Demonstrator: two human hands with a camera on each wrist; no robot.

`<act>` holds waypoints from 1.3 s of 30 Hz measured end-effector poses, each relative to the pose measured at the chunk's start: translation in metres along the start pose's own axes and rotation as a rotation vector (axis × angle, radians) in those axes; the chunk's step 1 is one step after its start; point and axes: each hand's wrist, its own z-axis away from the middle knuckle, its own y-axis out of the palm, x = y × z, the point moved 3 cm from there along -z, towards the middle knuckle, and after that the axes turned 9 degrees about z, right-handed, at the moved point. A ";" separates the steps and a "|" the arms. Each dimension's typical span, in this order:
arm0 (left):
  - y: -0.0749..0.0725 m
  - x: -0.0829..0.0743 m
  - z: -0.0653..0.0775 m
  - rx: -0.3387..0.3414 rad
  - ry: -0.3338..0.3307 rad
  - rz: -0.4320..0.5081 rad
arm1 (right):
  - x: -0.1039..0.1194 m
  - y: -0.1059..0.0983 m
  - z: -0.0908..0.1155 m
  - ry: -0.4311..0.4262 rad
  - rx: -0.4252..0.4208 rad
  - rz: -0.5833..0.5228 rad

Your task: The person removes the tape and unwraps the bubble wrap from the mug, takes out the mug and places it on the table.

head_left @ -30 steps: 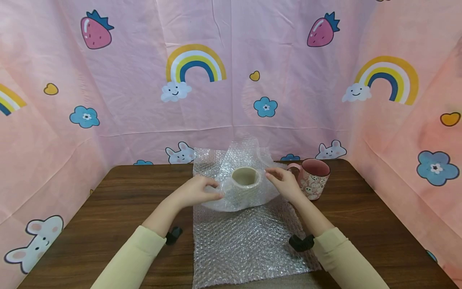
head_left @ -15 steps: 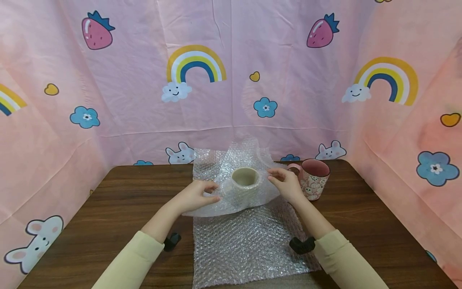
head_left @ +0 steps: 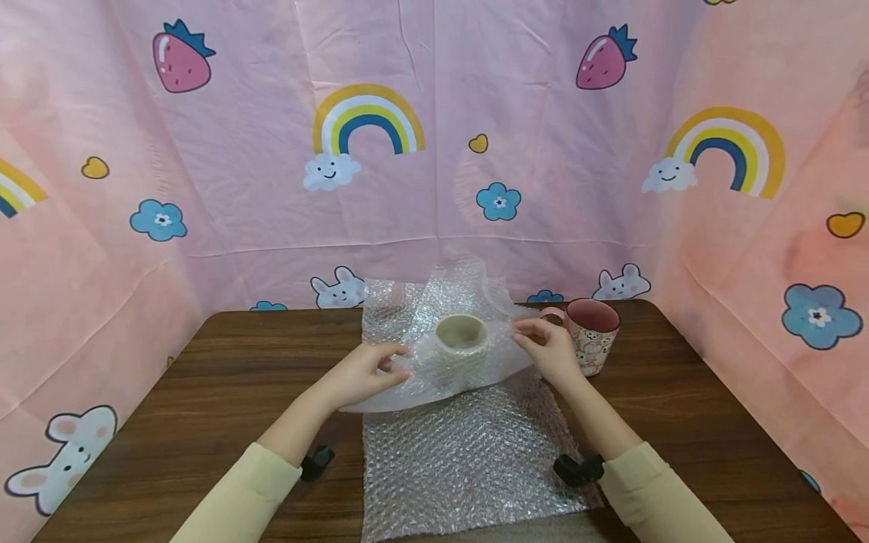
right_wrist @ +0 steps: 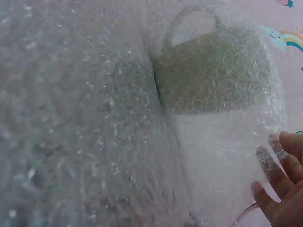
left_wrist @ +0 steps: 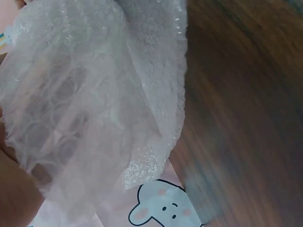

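A cream mug (head_left: 462, 335) stands on the bubble wrap (head_left: 468, 460), and a flap of the same wrap comes up over its front. In the right wrist view the mug (right_wrist: 213, 71) and its handle show through the bubbles. My left hand (head_left: 363, 369) holds the flap at the left of the mug; in the left wrist view the wrap (left_wrist: 94, 118) covers most of this hand (left_wrist: 14, 189). To the right of the mug, my right hand (head_left: 550, 351) pinches the edge of the flap, with fingertips (right_wrist: 272, 175) behind the clear film.
Just beyond my right hand stands a pink patterned mug (head_left: 594, 339), its handle toward the wrap. The brown wooden table (head_left: 271, 354) lies under everything. A pink printed cloth (head_left: 271, 211) hangs around the back and sides.
My hands have moved slightly apart, the left one down and left, the right one to the right. The flap is spread wider in front of the cream mug, which stays in place.
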 end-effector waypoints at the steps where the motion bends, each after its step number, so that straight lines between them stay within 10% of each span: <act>1: 0.000 0.000 0.001 0.001 0.004 0.005 | -0.001 -0.001 0.001 -0.005 -0.003 -0.001; 30: -0.005 0.001 0.014 0.003 0.130 0.079 | 0.011 -0.024 0.034 -0.122 0.075 -0.067; 39: 0.010 0.012 0.022 0.052 0.104 0.100 | -0.015 -0.023 0.036 -0.110 0.118 -0.132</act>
